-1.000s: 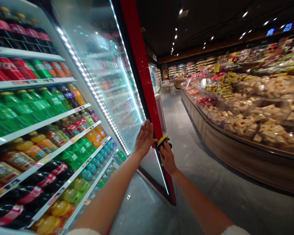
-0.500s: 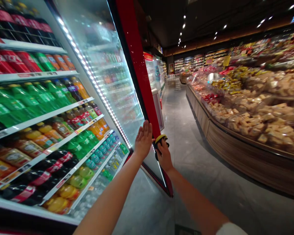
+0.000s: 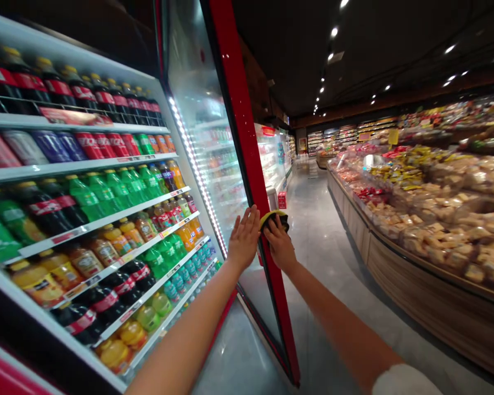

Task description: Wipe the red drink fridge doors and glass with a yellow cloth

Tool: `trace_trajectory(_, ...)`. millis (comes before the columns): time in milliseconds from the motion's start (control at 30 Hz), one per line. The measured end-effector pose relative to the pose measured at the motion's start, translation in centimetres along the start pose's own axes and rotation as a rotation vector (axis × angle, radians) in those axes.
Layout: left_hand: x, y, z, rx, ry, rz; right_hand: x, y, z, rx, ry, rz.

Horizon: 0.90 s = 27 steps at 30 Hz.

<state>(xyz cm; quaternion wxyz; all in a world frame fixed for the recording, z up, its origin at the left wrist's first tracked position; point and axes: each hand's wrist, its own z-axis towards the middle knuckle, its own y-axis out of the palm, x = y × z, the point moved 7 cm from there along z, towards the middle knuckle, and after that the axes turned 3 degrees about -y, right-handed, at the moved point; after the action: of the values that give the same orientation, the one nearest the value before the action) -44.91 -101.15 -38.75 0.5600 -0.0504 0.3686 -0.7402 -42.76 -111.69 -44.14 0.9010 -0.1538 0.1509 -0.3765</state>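
The red-framed glass door [image 3: 241,109] of a drinks fridge stands swung outward. My left hand [image 3: 244,237] lies flat against the inner side of the door near its free edge, fingers straight and together. On the outer side, my right hand [image 3: 280,244] has its fingers curled over a black pad-like thing with a yellow rim [image 3: 276,214]. This thing rests on the red frame; its exact kind I cannot make out. Part of it is hidden behind my fingers.
The lit fridge shelves [image 3: 148,206] at the left hold rows of bottles and cans. To the right curves a wood-sided display counter [image 3: 391,269] heaped with wrapped goods. A grey tiled aisle [image 3: 304,203] runs between, with a red box [image 3: 282,200] farther along.
My view has shifted, bringing more shelves in at the left. The right fingers now lie farther over the yellow-rimmed thing. My left hand stays flat on the door.
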Motion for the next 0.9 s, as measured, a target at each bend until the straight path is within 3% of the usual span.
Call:
trace_trajectory(133,-2.8,-2.9,1.1,0.055,0.031,0.041,-1.6,-2.8,7.4,0.058,-0.105,0.026)
trace_trajectory(333,-6.7,-7.0,1.8,0.129,-0.015,0.113,-5.4,-4.8,15.9,0.125,-0.201,0.101)
trace_trajectory(533,-10.0,-10.3,0.8,0.158,-0.029,0.143,-10.5,-5.3,21.4,0.206,-0.260,0.132)
trace_trajectory(733,-13.7,-13.4,-0.6,0.291,-0.052,0.048,-17.3,-5.5,26.9,0.262,-0.320,0.060)
trace_trajectory(900,-17.0,-14.4,-3.4,0.362,-0.084,-0.041,-21.7,-4.3,31.1,0.312,-0.360,0.255)
